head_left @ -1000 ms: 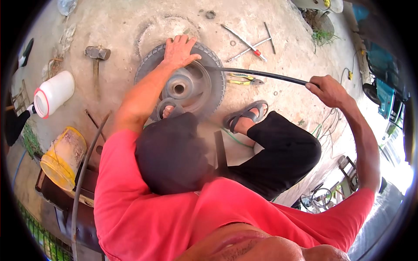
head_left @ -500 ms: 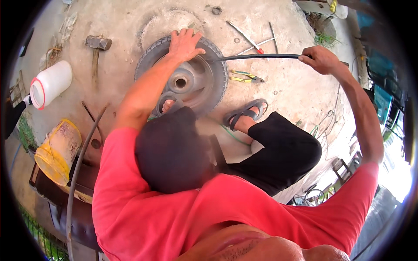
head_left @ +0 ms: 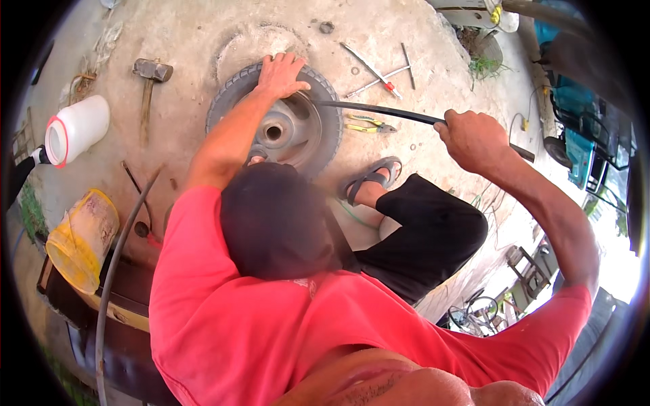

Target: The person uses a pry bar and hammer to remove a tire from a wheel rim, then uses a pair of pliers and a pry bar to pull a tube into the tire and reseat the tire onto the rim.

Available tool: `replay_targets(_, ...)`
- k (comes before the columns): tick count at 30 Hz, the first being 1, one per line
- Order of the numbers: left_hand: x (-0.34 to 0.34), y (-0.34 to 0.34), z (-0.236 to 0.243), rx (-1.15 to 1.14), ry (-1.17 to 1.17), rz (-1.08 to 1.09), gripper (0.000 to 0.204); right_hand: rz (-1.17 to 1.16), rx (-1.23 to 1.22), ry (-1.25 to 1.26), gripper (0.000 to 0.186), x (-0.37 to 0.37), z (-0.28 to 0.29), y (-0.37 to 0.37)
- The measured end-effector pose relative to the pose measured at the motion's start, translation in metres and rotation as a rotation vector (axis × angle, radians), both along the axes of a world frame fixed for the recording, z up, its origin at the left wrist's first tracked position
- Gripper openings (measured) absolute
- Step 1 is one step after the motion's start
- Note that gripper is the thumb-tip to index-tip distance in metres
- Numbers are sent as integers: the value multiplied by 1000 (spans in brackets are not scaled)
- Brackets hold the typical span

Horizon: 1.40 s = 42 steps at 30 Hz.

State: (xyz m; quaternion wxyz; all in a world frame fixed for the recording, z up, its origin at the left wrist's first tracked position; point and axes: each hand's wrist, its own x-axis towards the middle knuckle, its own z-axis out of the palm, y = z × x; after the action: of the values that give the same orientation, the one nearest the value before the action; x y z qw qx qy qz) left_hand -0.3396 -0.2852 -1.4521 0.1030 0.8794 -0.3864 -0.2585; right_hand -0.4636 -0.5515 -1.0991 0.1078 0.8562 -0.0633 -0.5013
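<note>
A small wheel with a black tyre (head_left: 330, 132) and a grey metal rim (head_left: 290, 137) lies flat on the ground before me. My left hand (head_left: 279, 76) presses on the tyre's far side, fingers spread and thumb apart. In my right hand (head_left: 474, 141) is a long dark tyre lever (head_left: 396, 112), gripped close to its outer end. The lever's other end meets the wheel where tyre and rim join, just right of my left hand; its exact tip is hard to make out. One foot is at the wheel's near edge, partly hidden.
Yellow-handled pliers (head_left: 371, 124) lie right of the wheel, with a cross-shaped metal wrench (head_left: 379, 78) beyond. A sledgehammer (head_left: 152, 71), a white bucket (head_left: 87, 128) and a yellow-rimmed bucket (head_left: 84, 237) are at left. My sandalled foot (head_left: 378, 177) stands near the pliers.
My right hand has swung nearer and slightly left, so the lever now slopes down toward the right instead of lying almost level. My left hand stays on the tyre. The view has shifted slightly.
</note>
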Motion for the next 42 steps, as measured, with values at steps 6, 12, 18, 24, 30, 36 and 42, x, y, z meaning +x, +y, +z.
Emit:
replay_targets(6, 0, 0, -4, -41, -8, 17, 75, -12, -7, -16, 43, 7, -1, -10)
replay_targets(12, -6, 6, -4, -28, 16, 26, 75, 14, 99, -27, 49, 10, -20, -59)
replay_targets(18, -6, 1, -7, -43, -7, 17, 77, 66, 33, -179, 57, 5, -68, -108)
replay_targets(24, -6, 10, -19, -70, -71, 34, 73, 160, 122, -146, 55, 35, -88, -134)
replay_targets(30, -6, 18, -20, -56, -64, 29, 76, 104, 3, -221, 50, -30, -54, -76)
replay_targets(36, -2, 5, -20, -98, -72, 28, 74, 40, 37, -192, 51, -20, -69, -107)
replay_targets(42, -4, 5, -18, -61, -75, 31, 75, 108, 24, -207, 53, 14, -60, -83)
